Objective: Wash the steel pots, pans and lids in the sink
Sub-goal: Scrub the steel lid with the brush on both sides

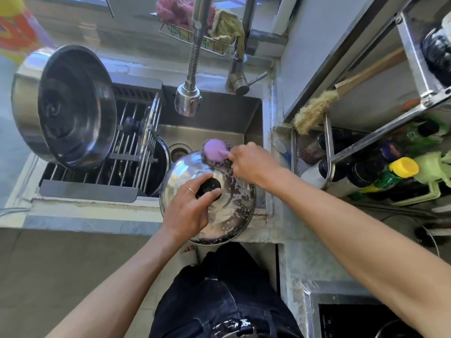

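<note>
A round steel lid (pixel 180 176) with a black knob (pixel 210 187) is held over the front right of the sink (pixel 253 123), its surface flecked with suds. My left hand (pixel 192 211) grips the knob from the near side. My right hand (pixel 253 164) holds a purple scrubber (pixel 216 152) against the lid's far edge. A large steel pot (pixel 70 108) leans on its side on the drying rack (pixel 131 152) at the left. Another dark pan (pixel 161 154) sits under the rack in the sink.
The faucet head (pixel 188 100) hangs above the sink's middle. A wire basket with cloths (pixel 210 23) sits behind it. At the right, a shelf holds bottles (pixel 380 172) and a brush (pixel 314 111). A cooktop (pixel 366 320) is at the bottom right.
</note>
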A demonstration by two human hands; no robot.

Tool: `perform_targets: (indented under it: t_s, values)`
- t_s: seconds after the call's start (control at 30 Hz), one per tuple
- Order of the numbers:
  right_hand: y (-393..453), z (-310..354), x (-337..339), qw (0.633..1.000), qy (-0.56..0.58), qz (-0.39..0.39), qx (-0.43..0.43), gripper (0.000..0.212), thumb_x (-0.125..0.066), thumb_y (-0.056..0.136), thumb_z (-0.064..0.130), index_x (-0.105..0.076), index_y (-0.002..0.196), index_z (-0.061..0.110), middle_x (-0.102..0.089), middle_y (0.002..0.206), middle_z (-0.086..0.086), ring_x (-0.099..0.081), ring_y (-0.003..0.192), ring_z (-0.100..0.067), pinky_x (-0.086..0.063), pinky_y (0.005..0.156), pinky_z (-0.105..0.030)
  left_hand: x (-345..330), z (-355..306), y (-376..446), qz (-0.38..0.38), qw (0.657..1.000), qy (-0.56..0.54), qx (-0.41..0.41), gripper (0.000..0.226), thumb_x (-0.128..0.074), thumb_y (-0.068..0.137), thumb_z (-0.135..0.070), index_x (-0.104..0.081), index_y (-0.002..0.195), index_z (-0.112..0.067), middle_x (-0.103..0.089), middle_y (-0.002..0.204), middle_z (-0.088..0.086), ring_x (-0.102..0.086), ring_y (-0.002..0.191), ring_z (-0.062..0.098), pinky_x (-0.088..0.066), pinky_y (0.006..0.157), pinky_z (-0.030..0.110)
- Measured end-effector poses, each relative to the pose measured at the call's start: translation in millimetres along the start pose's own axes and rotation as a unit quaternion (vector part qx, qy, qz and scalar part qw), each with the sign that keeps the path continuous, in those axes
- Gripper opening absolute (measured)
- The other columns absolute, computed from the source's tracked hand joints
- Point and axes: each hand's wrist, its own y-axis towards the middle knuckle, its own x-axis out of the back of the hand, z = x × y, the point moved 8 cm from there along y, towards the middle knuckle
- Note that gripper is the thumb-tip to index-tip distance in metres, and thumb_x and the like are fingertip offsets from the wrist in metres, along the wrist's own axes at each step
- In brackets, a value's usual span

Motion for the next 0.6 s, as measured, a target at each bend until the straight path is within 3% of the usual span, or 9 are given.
perform_targets:
  t_s: [0.07, 0.17, 0.3, 0.4, 0.6]
  values:
    - [-4, 12, -9, 0.999, -0.017, 0.035, 0.033, 0.021, -0.046, 0.098, 0.022, -0.064, 0.097, 0.011, -0.057, 0.083, -0.013, -0.058, 0.074, -0.037, -0.048, 0.067, -0.038, 1, -1, 0, -0.005, 1.0, -0.002, -0.003, 0.037, -0.062, 0.085, -0.003, -0.062, 0.119, -0.02, -0.058, 0.132, 0.023, -0.06, 0.107, 0.039, -0.055, 0.085, 0.044]
    - [8, 1, -1, 0.999, -0.037, -0.002, 0.013, 0.018, -0.047, 0.094, 0.016, -0.063, 0.098, 0.009, -0.05, 0.082, -0.008, -0.063, 0.083, -0.039, -0.046, 0.066, -0.037, 1, -3, 3, -0.01, 1.0, -0.007, -0.008, 0.043, -0.065, 0.082, 0.002, -0.061, 0.118, -0.02, -0.058, 0.132, 0.022, -0.057, 0.111, 0.036, -0.054, 0.087, 0.043]
    - [1, 19, -11, 0.996, -0.052, 0.043, 0.052, 0.02, -0.045, 0.098, 0.022, -0.062, 0.102, 0.011, -0.054, 0.086, -0.011, -0.05, 0.072, -0.032, -0.042, 0.065, -0.036, 0, -1, 2, -0.017, 1.0, -0.008, -0.002, 0.042, -0.063, 0.082, 0.002, -0.062, 0.118, -0.019, -0.057, 0.133, 0.021, -0.057, 0.11, 0.036, -0.055, 0.086, 0.044]
    - [13, 1, 1, 0.999, -0.045, 0.018, 0.018, 0.016, -0.045, 0.094, 0.016, -0.059, 0.096, 0.011, -0.059, 0.093, -0.011, -0.058, 0.079, -0.033, -0.049, 0.068, -0.04, -1, -2, 4, -0.006, 1.0, -0.005, 0.003, 0.033, -0.055, 0.088, -0.005, -0.061, 0.116, -0.021, -0.062, 0.129, 0.024, -0.06, 0.107, 0.038, -0.055, 0.086, 0.043]
    - [8, 0, -6, 0.998, -0.045, 0.037, 0.033, 0.019, -0.045, 0.099, 0.024, -0.06, 0.095, 0.014, -0.046, 0.079, -0.004, -0.058, 0.079, -0.034, -0.043, 0.065, -0.035, -1, 0, 3, -0.014, 1.0, -0.007, 0.001, 0.032, -0.053, 0.09, -0.007, -0.061, 0.117, -0.021, -0.063, 0.13, 0.025, -0.057, 0.11, 0.036, -0.051, 0.09, 0.041]
